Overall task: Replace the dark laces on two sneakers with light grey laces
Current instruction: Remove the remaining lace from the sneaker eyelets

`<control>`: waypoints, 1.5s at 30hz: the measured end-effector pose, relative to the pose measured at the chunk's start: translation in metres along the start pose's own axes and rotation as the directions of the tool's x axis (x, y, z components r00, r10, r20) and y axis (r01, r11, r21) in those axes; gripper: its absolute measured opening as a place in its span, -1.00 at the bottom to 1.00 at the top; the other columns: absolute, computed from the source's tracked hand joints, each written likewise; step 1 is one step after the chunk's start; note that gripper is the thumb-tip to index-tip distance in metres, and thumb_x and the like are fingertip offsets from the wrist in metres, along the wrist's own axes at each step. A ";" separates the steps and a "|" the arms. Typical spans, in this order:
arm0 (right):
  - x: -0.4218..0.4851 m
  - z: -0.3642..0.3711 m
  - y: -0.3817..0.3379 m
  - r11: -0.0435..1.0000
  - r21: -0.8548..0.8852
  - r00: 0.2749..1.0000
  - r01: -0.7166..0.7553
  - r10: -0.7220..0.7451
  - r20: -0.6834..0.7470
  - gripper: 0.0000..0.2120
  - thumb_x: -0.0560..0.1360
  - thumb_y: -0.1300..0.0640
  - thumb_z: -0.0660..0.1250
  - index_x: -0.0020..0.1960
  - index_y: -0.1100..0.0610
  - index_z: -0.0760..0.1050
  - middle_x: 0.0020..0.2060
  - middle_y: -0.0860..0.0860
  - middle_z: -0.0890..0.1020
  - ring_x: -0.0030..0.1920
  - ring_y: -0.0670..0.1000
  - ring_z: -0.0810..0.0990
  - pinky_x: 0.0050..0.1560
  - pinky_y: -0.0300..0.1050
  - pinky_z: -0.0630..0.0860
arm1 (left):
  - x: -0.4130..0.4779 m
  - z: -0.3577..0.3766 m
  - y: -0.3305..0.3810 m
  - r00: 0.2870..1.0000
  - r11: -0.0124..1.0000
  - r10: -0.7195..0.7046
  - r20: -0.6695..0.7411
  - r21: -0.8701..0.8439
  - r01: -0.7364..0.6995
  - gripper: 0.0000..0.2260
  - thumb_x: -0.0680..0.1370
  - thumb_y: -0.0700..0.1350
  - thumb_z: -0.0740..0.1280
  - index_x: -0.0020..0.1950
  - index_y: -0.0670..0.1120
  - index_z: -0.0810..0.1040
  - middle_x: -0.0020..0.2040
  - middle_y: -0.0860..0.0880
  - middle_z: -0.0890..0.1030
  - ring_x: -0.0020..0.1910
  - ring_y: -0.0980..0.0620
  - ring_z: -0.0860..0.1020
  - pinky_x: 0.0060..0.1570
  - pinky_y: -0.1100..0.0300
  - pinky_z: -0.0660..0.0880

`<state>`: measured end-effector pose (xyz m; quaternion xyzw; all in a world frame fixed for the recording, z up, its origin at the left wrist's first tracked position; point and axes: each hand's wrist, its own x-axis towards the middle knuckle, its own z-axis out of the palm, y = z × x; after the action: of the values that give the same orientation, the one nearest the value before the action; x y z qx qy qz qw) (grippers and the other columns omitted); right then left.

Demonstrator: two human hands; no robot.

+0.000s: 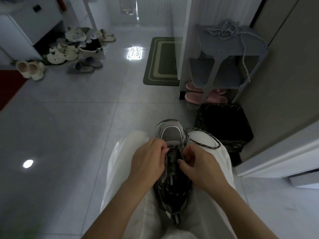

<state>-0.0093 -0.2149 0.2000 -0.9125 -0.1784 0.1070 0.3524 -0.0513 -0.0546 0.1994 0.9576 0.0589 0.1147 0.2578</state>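
**A:** Left hand [148, 157], fingers [163, 146] curled tight, pinching the dark lace [198, 143], a round speckled cord, near the toe end.

**B:** Right hand [198, 163], thumb and fingers bent in, nipping the same cord at the tongue.

**A:** The sneaker [170, 133], grey mesh toe and chunky sole, lies in the lap between white trouser legs [124, 169].

**B:** Slack loops over the right knee. Light grey laces [226, 31] sit tangled on the shoe rack [215, 45], at its top shelf's back edge.

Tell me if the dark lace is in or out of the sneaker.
Partly in: the dark lace crosses eyelets between the left hand and right hand; a loose loop drapes one knee.
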 end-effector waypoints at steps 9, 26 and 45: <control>-0.002 -0.004 -0.002 1.000 0.006 0.999 -0.029 0.029 -0.012 -0.91 0.42 0.04 0.37 -0.14 -0.01 0.46 -0.31 -0.11 0.57 -0.25 -0.10 0.54 -0.16 -0.04 0.53 | 0.022 -0.014 -0.001 0.916 0.840 -0.207 0.343 -0.417 0.346 -0.88 0.52 -0.12 0.34 -0.19 0.03 0.45 -0.33 0.05 0.47 -0.36 0.12 0.43 -0.26 0.19 0.40; 0.000 -0.004 -0.010 0.999 -0.038 1.000 -0.004 0.003 -0.017 -0.89 0.38 0.10 0.36 -0.18 -0.02 0.42 -0.31 -0.11 0.52 -0.28 -0.13 0.49 -0.27 -0.18 0.43 | 0.006 -0.020 -0.013 0.965 0.789 -0.218 0.146 -0.555 0.262 -0.79 0.43 0.06 0.37 0.04 0.06 0.53 -0.09 0.18 0.57 -0.12 0.31 0.49 -0.13 0.42 0.37; 0.007 -0.008 -0.017 0.992 0.018 0.990 0.124 -0.123 -0.075 -0.93 0.41 0.10 0.37 -0.19 -0.06 0.52 -0.29 -0.15 0.53 -0.27 -0.15 0.51 -0.19 -0.17 0.49 | -0.014 -0.032 -0.002 0.930 0.459 -0.366 0.029 -0.864 0.208 -0.87 0.58 -0.28 0.20 -0.13 -0.24 0.51 -0.30 -0.01 0.62 -0.22 0.03 0.60 -0.08 0.18 0.58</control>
<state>-0.0049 -0.2052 0.2165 -0.8988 -0.2203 0.0535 0.3751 -0.0734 -0.0398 0.2226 0.6684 0.1759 0.1600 0.7048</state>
